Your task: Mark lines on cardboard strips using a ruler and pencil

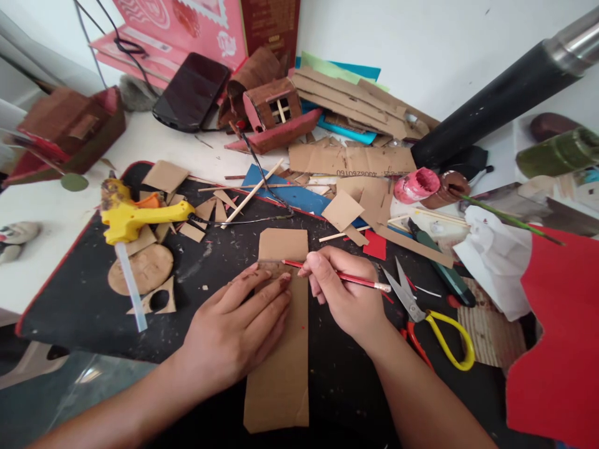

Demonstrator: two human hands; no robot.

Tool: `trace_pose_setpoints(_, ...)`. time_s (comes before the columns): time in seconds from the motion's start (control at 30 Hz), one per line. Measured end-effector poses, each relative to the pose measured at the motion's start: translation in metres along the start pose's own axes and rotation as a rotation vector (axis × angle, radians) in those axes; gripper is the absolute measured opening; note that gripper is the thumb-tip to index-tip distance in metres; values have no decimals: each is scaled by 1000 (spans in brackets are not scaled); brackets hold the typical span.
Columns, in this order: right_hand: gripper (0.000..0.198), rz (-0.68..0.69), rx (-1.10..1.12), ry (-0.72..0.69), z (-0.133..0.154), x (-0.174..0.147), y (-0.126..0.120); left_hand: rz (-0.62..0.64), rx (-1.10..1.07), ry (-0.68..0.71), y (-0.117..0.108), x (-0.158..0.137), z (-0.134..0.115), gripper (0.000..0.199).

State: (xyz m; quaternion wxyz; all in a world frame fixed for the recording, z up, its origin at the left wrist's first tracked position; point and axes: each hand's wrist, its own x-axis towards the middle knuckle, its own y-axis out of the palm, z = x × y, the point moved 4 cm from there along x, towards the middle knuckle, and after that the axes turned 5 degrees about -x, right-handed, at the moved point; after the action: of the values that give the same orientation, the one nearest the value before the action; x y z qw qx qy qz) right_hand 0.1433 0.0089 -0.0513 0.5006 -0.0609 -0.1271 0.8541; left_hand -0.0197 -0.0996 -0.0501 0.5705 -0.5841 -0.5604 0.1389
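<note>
Table [47, 265]: white, carrying a model boat [70, 134] at left, pink jar [412, 189] and brown jar [447, 190] at right
Mat [84, 293]: black, red-edged, on the table
Left: yellow glue gun [133, 215], tan disc [158, 265], cardboard scraps [191, 232]
Middle: long cardboard strip [279, 390]
Right: spread scissors [414, 307], green cutter [442, 268]

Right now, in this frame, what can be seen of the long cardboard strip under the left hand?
The cardboard strip looks plain brown and fairly stiff, with clipped far-left corner and a small red speck on its face. It lies lengthwise toward the person, its far part over the black mat. The left hand rests flat across it. Near the far end runs a dark band, line or edge unclear; the red pencil in the right hand points there, contact unclear.
</note>
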Motion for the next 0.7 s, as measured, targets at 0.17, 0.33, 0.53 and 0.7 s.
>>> trace_pose_setpoints(0.17,43,-62,54,44,-2,-2,-2,2,-5,-6,-1,-1,0,20)
trace_pose_setpoints(0.33,46,-77,55,62,-4,-3,-3,4,-6,-4,-1,-3,0,20)
trace_pose_setpoints(0.53,49,-74,46,71,-4,-3,-2,3,-5,-10,-1,-3,0,19)
trace_pose_setpoints(0.7,48,-80,27,52,-3,-2,-3,6,-4,-2,-1,-2,0,18)
